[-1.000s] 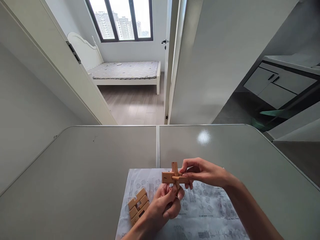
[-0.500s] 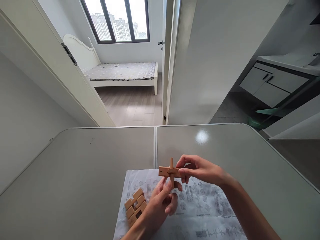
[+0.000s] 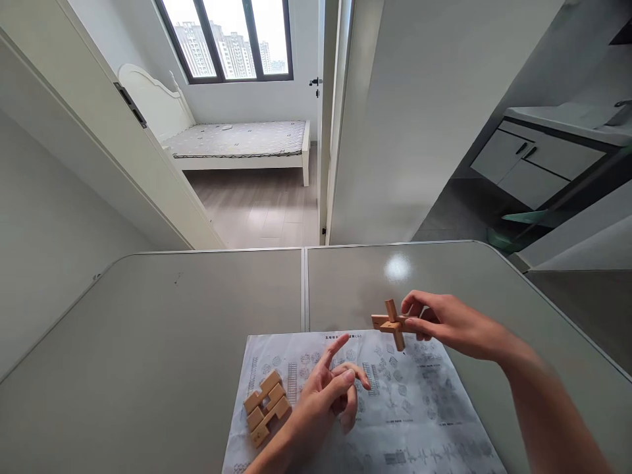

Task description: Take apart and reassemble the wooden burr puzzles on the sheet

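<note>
- Your right hand (image 3: pixel 447 322) is raised off the table (image 3: pixel 148 329), forearm running in from the lower right, wrist about level, fingers pointing left.
- Its fingertips are pinched on one arm of the wooden cross (image 3: pixel 392 324). The index finger arches over the top and the other fingers are curled underneath.
- The wooden cross hangs in the air, just past the far right corner of the printed sheet (image 3: pixel 419 408). It's tilted, with one bar roughly level and the other crossing it at a slant.
- Your left hand (image 3: pixel 326 395) is low over the middle of the sheet, holding nothing. Its fingers are apart: the index is stretched forward and up, the others half curled.
- The loose wooden blocks (image 3: pixel 266 408) lie in a stack on the sheet's left edge, just beside your left hand and not touching it.
- The two hands are well apart.
- Can't tell if your left hand rests on the sheet or hovers above it.
- Your right fingertips cover the cross's right end, so that part of the joint is hidden.
- Your right forearm is motion-blurred and cut off at the bottom right. Your left forearm is cut off by the bottom edge.
- The print on the sheet is too small to read. The block count in the stack is unclear because the pieces overlap.
</note>
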Motion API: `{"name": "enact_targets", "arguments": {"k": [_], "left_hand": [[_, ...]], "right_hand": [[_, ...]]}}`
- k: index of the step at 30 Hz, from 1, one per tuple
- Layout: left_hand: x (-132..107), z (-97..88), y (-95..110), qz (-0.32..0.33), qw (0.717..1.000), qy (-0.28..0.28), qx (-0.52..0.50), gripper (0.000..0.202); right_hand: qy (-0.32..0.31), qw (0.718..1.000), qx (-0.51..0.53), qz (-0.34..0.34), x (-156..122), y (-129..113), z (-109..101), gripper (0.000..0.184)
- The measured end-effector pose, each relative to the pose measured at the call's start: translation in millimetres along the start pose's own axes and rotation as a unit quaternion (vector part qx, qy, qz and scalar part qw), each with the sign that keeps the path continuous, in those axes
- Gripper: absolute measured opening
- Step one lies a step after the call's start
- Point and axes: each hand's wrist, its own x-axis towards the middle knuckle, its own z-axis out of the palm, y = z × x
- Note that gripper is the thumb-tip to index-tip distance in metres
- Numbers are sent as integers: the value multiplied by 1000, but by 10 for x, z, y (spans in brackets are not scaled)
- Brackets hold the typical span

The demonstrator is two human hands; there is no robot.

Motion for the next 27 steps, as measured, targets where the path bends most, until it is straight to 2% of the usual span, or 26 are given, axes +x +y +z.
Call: {"name": "enact_targets", "arguments": {"k": [6,16,22,27], "left_hand": [[22,3,14,-6,1000,-11,12,60],[-30,76,70,-13,995,-31,94,42],[-81,152,73,-9,986,-67,152,39],[-154,216,102,17,963,-71,259,24]], "right_hand": [[23,993,-100,52,-60,168,-76,31],[72,982,-147,89,13,409,-110,27],[89,978,-155,103,28,435,-109,31],[125,969,-178,117,32,384,-79,32]]}}
